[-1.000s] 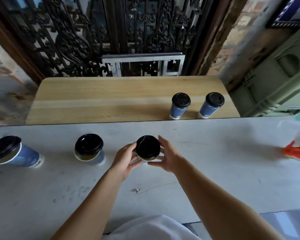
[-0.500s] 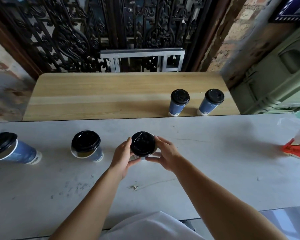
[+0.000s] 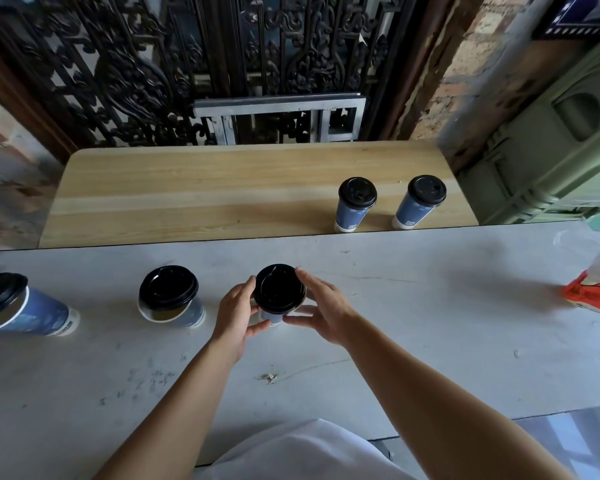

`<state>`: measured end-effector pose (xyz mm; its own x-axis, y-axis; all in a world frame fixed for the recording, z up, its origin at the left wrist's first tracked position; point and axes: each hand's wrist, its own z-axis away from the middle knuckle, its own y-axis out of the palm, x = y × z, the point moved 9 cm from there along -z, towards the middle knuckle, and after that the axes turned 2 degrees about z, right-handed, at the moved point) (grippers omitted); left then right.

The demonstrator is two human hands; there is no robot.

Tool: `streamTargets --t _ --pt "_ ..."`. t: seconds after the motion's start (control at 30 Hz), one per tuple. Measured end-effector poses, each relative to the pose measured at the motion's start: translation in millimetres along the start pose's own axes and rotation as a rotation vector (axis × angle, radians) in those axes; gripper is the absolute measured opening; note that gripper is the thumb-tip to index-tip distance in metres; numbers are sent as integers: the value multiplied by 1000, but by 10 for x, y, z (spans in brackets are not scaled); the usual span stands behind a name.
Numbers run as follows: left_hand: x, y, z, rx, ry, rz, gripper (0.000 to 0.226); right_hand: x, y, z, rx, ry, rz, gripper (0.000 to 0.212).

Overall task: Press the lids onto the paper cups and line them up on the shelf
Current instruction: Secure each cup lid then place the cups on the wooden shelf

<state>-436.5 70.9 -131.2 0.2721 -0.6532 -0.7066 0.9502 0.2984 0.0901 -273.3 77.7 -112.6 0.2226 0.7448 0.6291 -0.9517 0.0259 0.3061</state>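
Left hand (image 3: 237,308) and right hand (image 3: 321,306) both curl around the black lid (image 3: 278,288), gripping its rim atop the paper cup (image 3: 270,317) on the surface (image 3: 430,323).

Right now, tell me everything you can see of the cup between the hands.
The cup looks like paper. Only a sliver of blue-and-white wall shows beneath its black plastic lid. It appears to stand upright on the grey counter. The left hand and right hand grip it at the lid's rim from either side. Whether the lid is fully seated cannot be told.
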Motion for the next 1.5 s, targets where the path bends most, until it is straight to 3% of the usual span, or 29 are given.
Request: streamTargets --t 0.17,0.43,0.63,0.9,1.03,1.27,1.4,1.5 --pt "23 -29 0 6 4 1 25 -12 57 -17 29 -9 9 35" --pt "-6 -50 11 -12 69 -40 31 -16 35 -83 -2 -30 43 32" --pt "-109 -111 29 -59 182 7 24 40 122 -145 -89 -120 224 30" --pt "-169 -118 73 4 301 -72 29 43 133 -155 -160 -204 383 23" --pt "-164 -114 57 10 320 -111 29 -26 160 -159 -197 -223 304 24" --pt "-47 -90 142 -45 243 2 28 -95 110 -12 -84 -26 25 26" --pt "83 -146 180 -132 181 40 17 -140 25 65 -120 -74 -81 23" --pt "145 -130 209 -156 179 -29 16 -126 -61 104 -158 -134 -26 27"
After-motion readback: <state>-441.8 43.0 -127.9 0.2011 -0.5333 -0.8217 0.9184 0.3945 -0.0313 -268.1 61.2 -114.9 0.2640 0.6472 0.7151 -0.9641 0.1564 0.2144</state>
